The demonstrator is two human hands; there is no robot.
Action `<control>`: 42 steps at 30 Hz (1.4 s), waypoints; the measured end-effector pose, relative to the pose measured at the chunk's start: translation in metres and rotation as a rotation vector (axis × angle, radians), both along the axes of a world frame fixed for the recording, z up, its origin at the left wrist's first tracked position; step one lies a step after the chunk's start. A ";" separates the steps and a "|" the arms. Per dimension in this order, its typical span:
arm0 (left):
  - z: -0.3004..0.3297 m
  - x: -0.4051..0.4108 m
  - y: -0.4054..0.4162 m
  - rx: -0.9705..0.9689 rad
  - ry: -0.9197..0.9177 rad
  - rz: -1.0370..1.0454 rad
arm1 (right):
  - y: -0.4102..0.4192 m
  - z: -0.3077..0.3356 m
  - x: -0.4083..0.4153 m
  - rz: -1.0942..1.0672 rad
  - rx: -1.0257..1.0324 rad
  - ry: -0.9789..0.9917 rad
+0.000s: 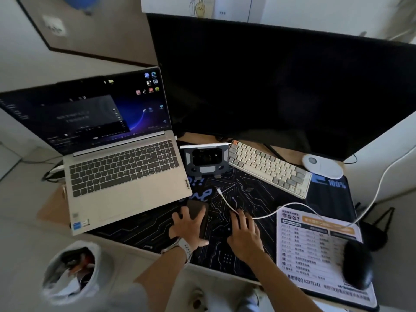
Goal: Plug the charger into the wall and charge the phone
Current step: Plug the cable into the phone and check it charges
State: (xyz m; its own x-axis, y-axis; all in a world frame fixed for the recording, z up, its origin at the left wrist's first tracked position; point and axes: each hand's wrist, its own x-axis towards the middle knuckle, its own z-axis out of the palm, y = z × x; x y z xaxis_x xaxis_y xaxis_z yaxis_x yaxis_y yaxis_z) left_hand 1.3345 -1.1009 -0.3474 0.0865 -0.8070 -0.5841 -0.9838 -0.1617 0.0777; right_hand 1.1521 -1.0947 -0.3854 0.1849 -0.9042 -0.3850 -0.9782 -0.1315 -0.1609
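A dark phone [196, 210] lies on the black circuit-pattern desk mat [247, 192], and my left hand [188, 227] rests on it with fingers spread around its sides. My right hand [244, 231] pinches the white charging cable [290, 207] a short way behind its plug end [218, 190], which lies on the mat just right of the phone's top. The cable runs right across a printed sheet and up off the desk's right edge. The charger brick is not in view. A white wall socket [54, 25] shows blurred at the top left.
An open laptop [121, 172] sits left, a big dark monitor [281, 86] behind. A small stand [206, 159], white keyboard [267, 168] and white round device [322, 165] lie ahead. A printed sheet [315, 251] and black mouse [356, 264] sit right. A bagged bin [72, 271] stands below left.
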 end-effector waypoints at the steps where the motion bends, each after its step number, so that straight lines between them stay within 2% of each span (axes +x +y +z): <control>1: 0.002 -0.001 -0.001 -0.001 0.005 0.002 | -0.002 0.000 0.001 0.002 0.013 0.004; 13: 0.002 0.003 -0.006 0.019 0.065 -0.023 | -0.010 -0.003 0.011 -0.029 0.211 0.053; 26: -0.003 0.007 -0.005 0.009 0.061 -0.022 | -0.008 -0.005 0.016 -0.057 0.213 0.053; 36: -0.002 0.012 -0.013 0.063 0.128 -0.017 | -0.008 -0.008 0.016 -0.060 0.213 0.058; 39: -0.001 0.013 -0.018 0.095 0.183 0.023 | -0.009 -0.010 0.016 -0.062 0.228 0.059; 42: 0.008 0.013 -0.031 0.172 0.370 0.152 | -0.010 -0.011 0.017 -0.067 0.236 0.065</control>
